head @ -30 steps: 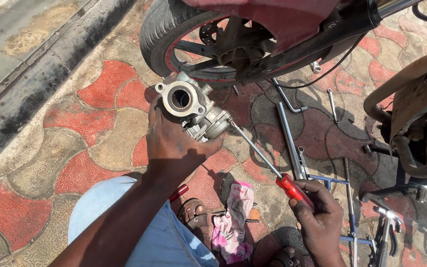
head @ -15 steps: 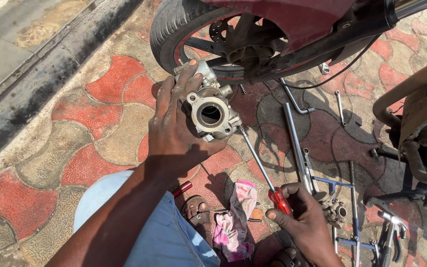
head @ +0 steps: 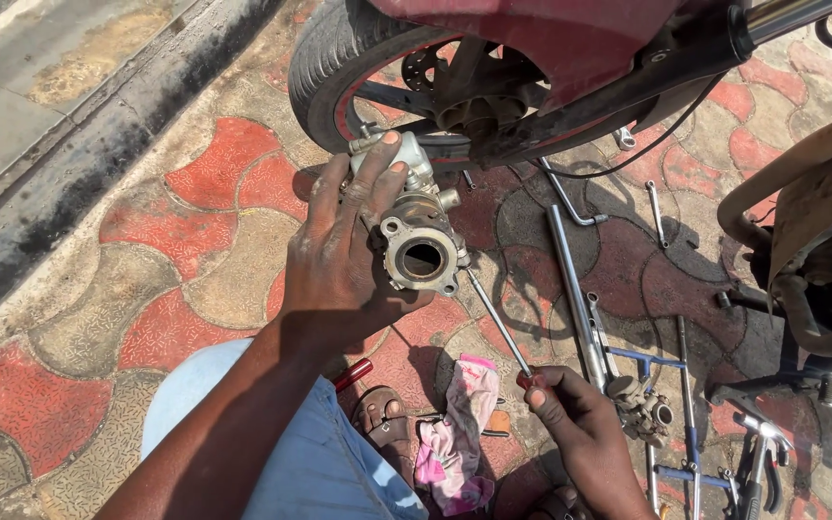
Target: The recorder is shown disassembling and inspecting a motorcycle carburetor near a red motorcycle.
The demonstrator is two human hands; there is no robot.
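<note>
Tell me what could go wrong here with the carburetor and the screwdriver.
The left hand alone holds the carburetor in the air; it could drop onto the paving. The screwdriver in the right hand meets it at a slant, so it might slip toward the fingers.

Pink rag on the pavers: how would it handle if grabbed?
The pink rag lies crumpled in soft folds, so it is probably floppy and would drape. It looks like thin cloth, likely light. Lying flat beside the sandal, it should not roll, though it may snag.
</note>
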